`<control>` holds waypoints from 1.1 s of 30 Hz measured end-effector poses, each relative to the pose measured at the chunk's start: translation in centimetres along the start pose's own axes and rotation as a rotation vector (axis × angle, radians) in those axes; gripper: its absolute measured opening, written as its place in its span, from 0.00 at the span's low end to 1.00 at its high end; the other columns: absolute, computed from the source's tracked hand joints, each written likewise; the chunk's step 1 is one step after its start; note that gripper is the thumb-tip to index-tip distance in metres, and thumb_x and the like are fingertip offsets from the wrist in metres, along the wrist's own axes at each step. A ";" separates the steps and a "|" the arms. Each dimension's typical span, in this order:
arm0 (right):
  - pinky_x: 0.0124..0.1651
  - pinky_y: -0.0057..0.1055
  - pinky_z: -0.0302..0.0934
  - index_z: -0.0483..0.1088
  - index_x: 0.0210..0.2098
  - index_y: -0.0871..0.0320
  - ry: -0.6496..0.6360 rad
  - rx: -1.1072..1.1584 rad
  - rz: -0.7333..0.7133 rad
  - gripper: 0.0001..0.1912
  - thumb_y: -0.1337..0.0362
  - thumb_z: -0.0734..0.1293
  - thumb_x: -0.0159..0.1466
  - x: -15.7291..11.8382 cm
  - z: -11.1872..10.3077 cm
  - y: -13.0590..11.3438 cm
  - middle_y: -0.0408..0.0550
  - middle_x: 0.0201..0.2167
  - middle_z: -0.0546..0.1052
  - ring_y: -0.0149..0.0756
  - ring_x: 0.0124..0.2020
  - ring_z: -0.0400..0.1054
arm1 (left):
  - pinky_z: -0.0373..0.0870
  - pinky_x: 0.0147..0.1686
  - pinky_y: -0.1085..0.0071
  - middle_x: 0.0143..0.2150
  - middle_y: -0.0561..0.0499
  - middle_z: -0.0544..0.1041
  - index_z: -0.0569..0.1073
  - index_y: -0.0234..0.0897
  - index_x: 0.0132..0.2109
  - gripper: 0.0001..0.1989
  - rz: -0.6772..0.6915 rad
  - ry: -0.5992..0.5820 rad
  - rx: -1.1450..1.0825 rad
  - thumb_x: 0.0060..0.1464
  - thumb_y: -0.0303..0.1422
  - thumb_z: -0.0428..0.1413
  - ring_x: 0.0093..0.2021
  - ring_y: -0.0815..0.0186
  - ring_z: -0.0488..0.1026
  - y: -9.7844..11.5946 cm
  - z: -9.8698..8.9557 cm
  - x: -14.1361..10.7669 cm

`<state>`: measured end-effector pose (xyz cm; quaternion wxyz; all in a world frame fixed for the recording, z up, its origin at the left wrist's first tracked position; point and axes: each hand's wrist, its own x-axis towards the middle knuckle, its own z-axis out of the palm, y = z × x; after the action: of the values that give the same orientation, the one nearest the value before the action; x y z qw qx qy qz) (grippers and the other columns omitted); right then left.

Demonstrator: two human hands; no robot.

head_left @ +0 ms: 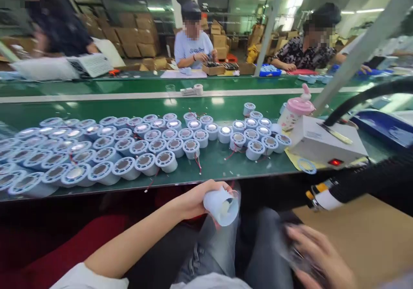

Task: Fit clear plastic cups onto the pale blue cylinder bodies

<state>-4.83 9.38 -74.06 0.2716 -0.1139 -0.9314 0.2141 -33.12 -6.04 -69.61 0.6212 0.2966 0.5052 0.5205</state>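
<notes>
While the left hand (196, 201) grips a pale blue cup (221, 206), open end facing the camera, above the lap, the blurred right hand (318, 254) holds a dark object (305, 261), type unclear. Beyond, blue-rimmed cylinders (124, 167) crowd the green table (219, 168); gray box (325, 140) right, pink-lidded cup (295, 110) just beside.

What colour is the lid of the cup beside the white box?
The lid is pink, seen best in the head view.

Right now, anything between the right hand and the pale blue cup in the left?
Nothing visible stands between the right hand and the pale blue cup, held in the left hand; the legs seem to lie below the gap. Right hand is blurred.
</notes>
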 end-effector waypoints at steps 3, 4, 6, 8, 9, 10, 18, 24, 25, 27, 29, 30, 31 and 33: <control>0.44 0.39 0.72 0.64 0.61 0.47 -0.049 -0.144 -0.082 0.26 0.64 0.65 0.64 1.9 1.4 -2.6 0.56 0.54 0.65 0.47 0.48 0.70 | 0.60 0.15 0.78 0.30 0.51 0.69 0.70 0.34 0.39 0.24 -0.143 -0.133 0.101 0.52 0.52 0.51 0.23 0.71 0.65 -1.6 1.6 2.9; 0.43 0.41 0.72 0.64 0.61 0.48 -0.057 -0.177 -0.060 0.26 0.65 0.65 0.63 2.8 1.8 -3.2 0.58 0.54 0.65 0.50 0.49 0.69 | 0.57 0.15 0.78 0.29 0.52 0.69 0.71 0.34 0.39 0.22 -0.168 -0.172 0.128 0.52 0.51 0.53 0.21 0.72 0.64 -1.6 2.1 3.3; 0.44 0.46 0.71 0.66 0.59 0.50 -0.112 -0.174 0.050 0.25 0.67 0.64 0.62 4.4 2.3 -3.7 0.59 0.56 0.63 0.52 0.50 0.68 | 0.59 0.18 0.78 0.30 0.52 0.71 0.74 0.34 0.38 0.17 -0.152 -0.227 0.240 0.52 0.45 0.57 0.24 0.72 0.65 -1.3 2.8 3.4; 0.48 0.48 0.69 0.70 0.53 0.51 -0.229 -0.079 0.142 0.21 0.69 0.65 0.61 5.2 2.3 -3.6 0.57 0.57 0.63 0.52 0.53 0.66 | 0.67 0.30 0.75 0.35 0.51 0.73 0.77 0.35 0.38 0.11 0.001 -0.199 0.497 0.54 0.39 0.58 0.32 0.68 0.69 -0.8 3.4 3.0; 0.51 0.48 0.67 0.72 0.49 0.51 -0.292 -0.008 0.178 0.18 0.70 0.66 0.60 5.4 2.2 -3.5 0.56 0.58 0.64 0.51 0.54 0.64 | 0.68 0.37 0.73 0.38 0.50 0.73 0.77 0.36 0.39 0.09 0.108 -0.152 0.653 0.55 0.36 0.57 0.37 0.66 0.70 -0.6 3.6 2.7; 0.54 0.47 0.65 0.73 0.45 0.52 -0.340 0.070 0.216 0.15 0.71 0.68 0.58 5.4 2.1 -3.3 0.54 0.57 0.64 0.49 0.55 0.64 | 0.67 0.43 0.71 0.40 0.50 0.73 0.77 0.38 0.40 0.08 0.212 -0.094 0.791 0.56 0.34 0.56 0.41 0.65 0.70 -0.5 3.8 2.4; 0.45 0.34 0.64 0.72 0.30 0.56 -0.221 0.494 0.440 0.13 0.59 0.62 0.67 5.1 1.4 -3.3 0.51 0.47 0.70 0.39 0.45 0.68 | 0.69 0.45 0.67 0.43 0.49 0.69 0.75 0.41 0.49 0.27 0.435 0.086 0.713 0.41 0.43 0.69 0.43 0.62 0.70 -2.9 3.5 3.2; 0.37 0.32 0.64 0.70 0.20 0.57 -0.039 0.609 0.552 0.17 0.59 0.64 0.64 5.1 1.4 -3.1 0.50 0.39 0.74 0.40 0.39 0.69 | 0.63 0.58 0.56 0.55 0.43 0.70 0.74 0.47 0.55 0.34 0.475 -0.035 0.759 0.38 0.42 0.70 0.57 0.53 0.67 -3.7 3.2 3.6; 0.38 0.33 0.65 0.69 0.18 0.57 -0.006 0.644 0.569 0.18 0.60 0.65 0.63 5.1 1.4 -2.9 0.50 0.38 0.75 0.41 0.40 0.69 | 0.64 0.57 0.57 0.56 0.44 0.71 0.71 0.48 0.58 0.35 0.456 -0.078 0.738 0.41 0.40 0.69 0.57 0.53 0.67 -3.7 3.3 3.6; 0.40 0.34 0.66 0.68 0.16 0.57 0.034 0.730 0.602 0.19 0.60 0.66 0.62 5.0 1.5 -2.5 0.51 0.37 0.76 0.43 0.43 0.70 | 0.68 0.54 0.60 0.57 0.45 0.73 0.67 0.48 0.61 0.35 0.410 -0.121 0.671 0.45 0.37 0.67 0.55 0.55 0.70 -3.6 3.6 3.4; 0.45 0.36 0.68 0.71 0.19 0.56 0.032 0.799 0.603 0.16 0.60 0.67 0.63 4.9 1.4 -2.2 0.51 0.40 0.78 0.44 0.48 0.70 | 0.71 0.51 0.63 0.57 0.45 0.73 0.67 0.46 0.61 0.34 0.351 -0.102 0.592 0.46 0.35 0.66 0.54 0.56 0.71 -3.6 3.8 3.3; 0.47 0.37 0.68 0.74 0.23 0.55 0.005 0.807 0.573 0.13 0.60 0.68 0.62 4.8 1.2 -2.1 0.51 0.43 0.78 0.45 0.51 0.69 | 0.72 0.50 0.63 0.57 0.44 0.72 0.68 0.44 0.61 0.34 0.320 -0.091 0.541 0.46 0.35 0.67 0.54 0.56 0.71 -3.7 3.8 3.3; 0.50 0.39 0.68 0.76 0.28 0.54 -0.035 0.784 0.519 0.07 0.60 0.69 0.62 4.6 1.0 -2.0 0.51 0.47 0.77 0.46 0.53 0.68 | 0.73 0.49 0.63 0.57 0.44 0.72 0.68 0.42 0.60 0.34 0.287 -0.087 0.478 0.46 0.35 0.67 0.53 0.56 0.72 -3.7 3.8 3.3; 0.56 0.43 0.65 0.77 0.42 0.50 -0.113 0.662 0.374 0.11 0.61 0.73 0.58 4.4 0.7 -2.1 0.51 0.55 0.73 0.48 0.58 0.65 | 0.74 0.49 0.62 0.56 0.42 0.73 0.66 0.40 0.61 0.35 0.228 -0.095 0.345 0.46 0.36 0.67 0.51 0.56 0.74 -3.7 3.9 3.2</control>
<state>-9.03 8.77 -71.66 0.1983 -0.1759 -0.7886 0.5548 -28.36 -3.44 -72.77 0.5213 0.4781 0.5200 0.4787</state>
